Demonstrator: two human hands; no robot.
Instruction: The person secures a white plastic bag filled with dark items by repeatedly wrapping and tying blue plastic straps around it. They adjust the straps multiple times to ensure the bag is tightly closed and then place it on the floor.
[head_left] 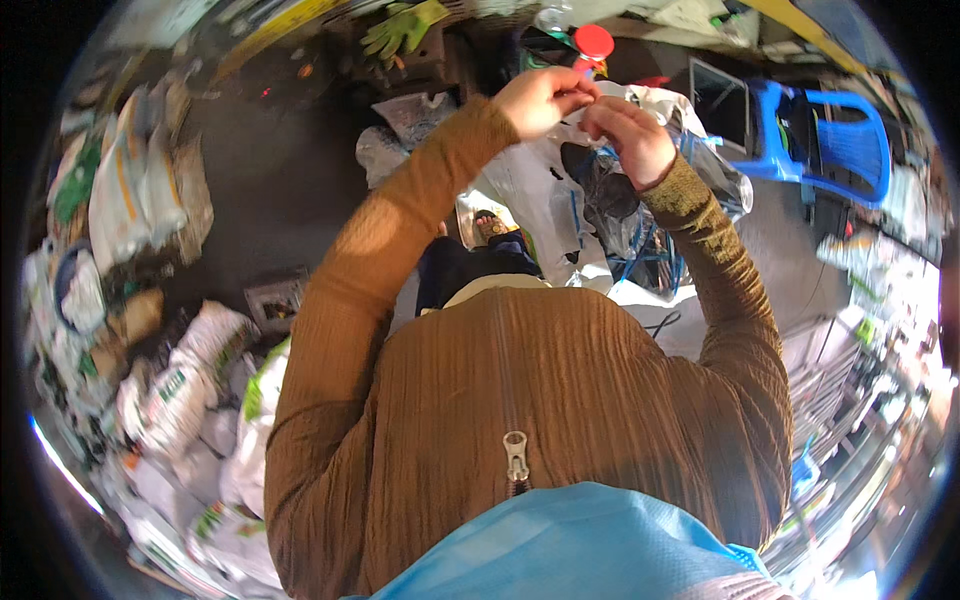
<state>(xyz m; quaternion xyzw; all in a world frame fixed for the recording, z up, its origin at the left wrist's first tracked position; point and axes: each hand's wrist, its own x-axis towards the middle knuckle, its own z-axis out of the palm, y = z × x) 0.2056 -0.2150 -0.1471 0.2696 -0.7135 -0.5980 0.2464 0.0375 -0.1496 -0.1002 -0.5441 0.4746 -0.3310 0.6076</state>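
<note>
My left hand (545,103) and my right hand (632,138) are close together in front of me, each with its fingers pinched. Whatever lies between the fingertips is too small or hidden to make out. Just beyond and below the hands is a large white plastic sack (540,185). Beside it, under my right forearm, a heap of clear plastic bags (622,205) shows dark contents and blue strips. A round red lid (594,41) stands just past my fingertips.
To the right is a blue plastic chair (855,150) next to a dark framed panel (720,105). Yellow-green gloves (402,30) lie at the far side. Stuffed sacks (185,390) crowd the left, with more white bags (135,180) behind them. My foot (490,224) shows below the hands.
</note>
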